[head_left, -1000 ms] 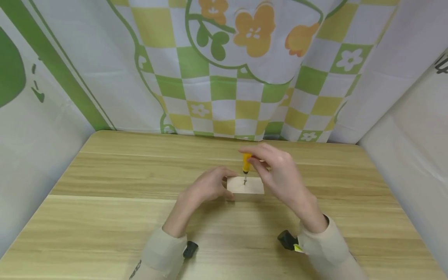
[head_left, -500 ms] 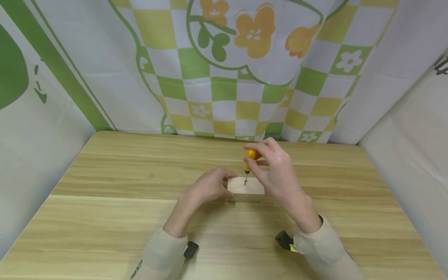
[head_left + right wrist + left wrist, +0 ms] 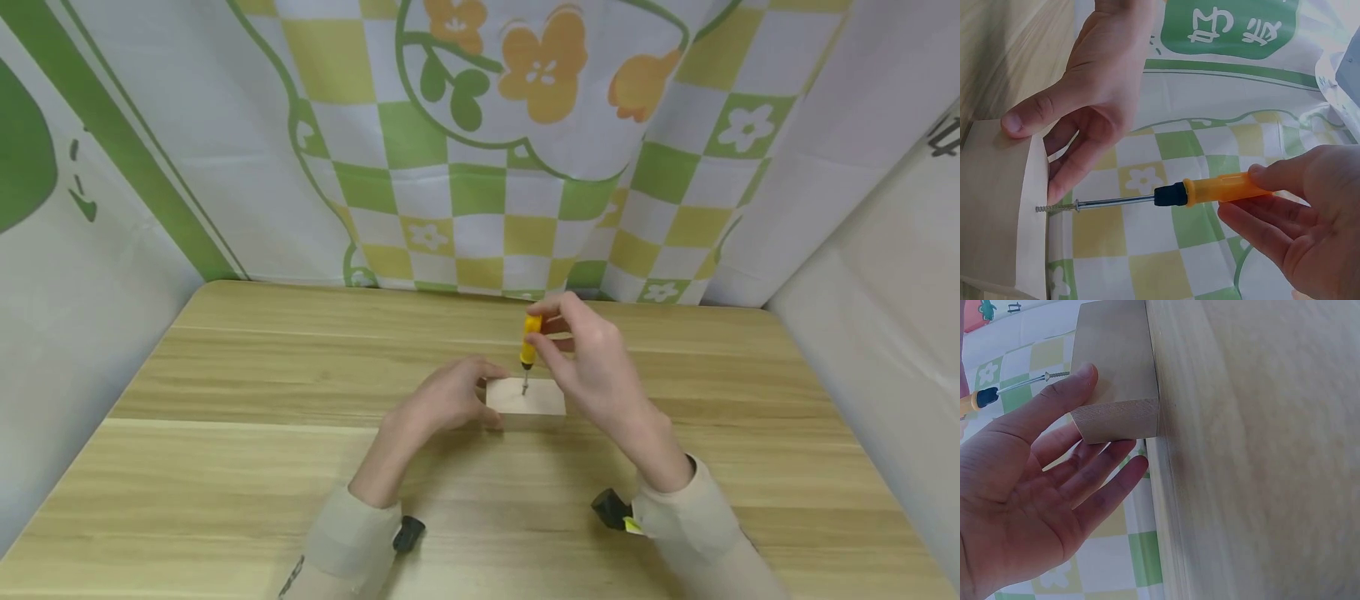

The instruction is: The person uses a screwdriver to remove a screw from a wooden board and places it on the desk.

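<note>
A pale wooden block [image 3: 542, 400] lies on the table. My left hand [image 3: 448, 396] grips its left end, thumb on the near side and fingers behind, as the left wrist view shows. Out of the block's top stands a screw [image 3: 1059, 207], most of its threaded shank still showing. The tip of a screwdriver [image 3: 1210, 189] with a yellow handle and black collar meets the screw head. My right hand [image 3: 600, 354] pinches the handle between thumb and fingers, holding the screwdriver nearly upright above the block.
The wooden tabletop [image 3: 247, 492] spreads around the block. Behind it hangs a checked, flowered curtain [image 3: 480, 192], close to the table's back edge. Black camera mounts [image 3: 408, 534] sit by both sleeves.
My right hand's fingers have shifted round the screwdriver handle, and the handle has tilted slightly and come back. The left hand and block have stayed in place.
</note>
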The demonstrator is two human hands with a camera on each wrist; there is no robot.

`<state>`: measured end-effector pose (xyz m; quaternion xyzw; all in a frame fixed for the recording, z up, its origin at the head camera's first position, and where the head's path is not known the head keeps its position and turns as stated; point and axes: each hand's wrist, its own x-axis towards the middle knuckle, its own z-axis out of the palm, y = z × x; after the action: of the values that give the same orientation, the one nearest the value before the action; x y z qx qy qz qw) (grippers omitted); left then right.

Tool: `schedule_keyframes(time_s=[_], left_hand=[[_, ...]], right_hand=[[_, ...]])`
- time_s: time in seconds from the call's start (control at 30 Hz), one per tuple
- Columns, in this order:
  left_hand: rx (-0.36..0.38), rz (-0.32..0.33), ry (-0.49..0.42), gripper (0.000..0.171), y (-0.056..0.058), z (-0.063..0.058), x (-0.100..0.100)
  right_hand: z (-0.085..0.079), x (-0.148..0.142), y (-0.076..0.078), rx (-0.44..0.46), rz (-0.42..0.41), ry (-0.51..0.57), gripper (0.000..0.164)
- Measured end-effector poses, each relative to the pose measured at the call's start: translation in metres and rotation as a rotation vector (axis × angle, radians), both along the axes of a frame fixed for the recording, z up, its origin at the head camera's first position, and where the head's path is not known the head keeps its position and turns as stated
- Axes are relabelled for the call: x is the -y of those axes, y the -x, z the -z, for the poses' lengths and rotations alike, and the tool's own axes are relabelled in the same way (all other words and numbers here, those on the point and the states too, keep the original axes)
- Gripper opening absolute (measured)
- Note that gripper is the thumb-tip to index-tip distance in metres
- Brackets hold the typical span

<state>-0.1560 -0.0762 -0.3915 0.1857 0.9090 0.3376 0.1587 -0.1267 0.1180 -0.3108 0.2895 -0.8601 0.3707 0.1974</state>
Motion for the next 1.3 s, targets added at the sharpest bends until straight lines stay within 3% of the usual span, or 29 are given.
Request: schedule_keyframes(time_s=[0.13, 0.37, 0.47, 1.0, 1.3], left_hand=[[0.005, -0.005, 0.004, 0.063, -0.0003, -0.0008, -0.0004], [0.016, -0.007, -0.003, 0.063, -0.0005, -0.0001, -0.0007], [0.021, -0.008, -0.001, 0.063, -0.0005, -0.0003, -0.0012], [0.012, -0.012, -0.012, 0.063, -0.0012, -0.0006, -0.0005], [0.018, -0.004, -0.011, 0.061, -0.0016, -0.0009, -0.0006]], right_hand=[[0.0006, -0.0013, 0.0012, 0.009, 0.012, 0.026, 0.026], [-0.0009, -0.0019, -0.0001, -0.123, 0.128, -0.044, 0.026], [-0.0021, -0.0017, -0.0012, -0.136, 0.162, -0.063, 0.026], [-0.0026, 0.0007, -0.0039, 0.063, 0.017, 0.032, 0.023], [-0.0029, 0.0019, -0.0037, -0.019, 0.004, 0.082, 0.022]])
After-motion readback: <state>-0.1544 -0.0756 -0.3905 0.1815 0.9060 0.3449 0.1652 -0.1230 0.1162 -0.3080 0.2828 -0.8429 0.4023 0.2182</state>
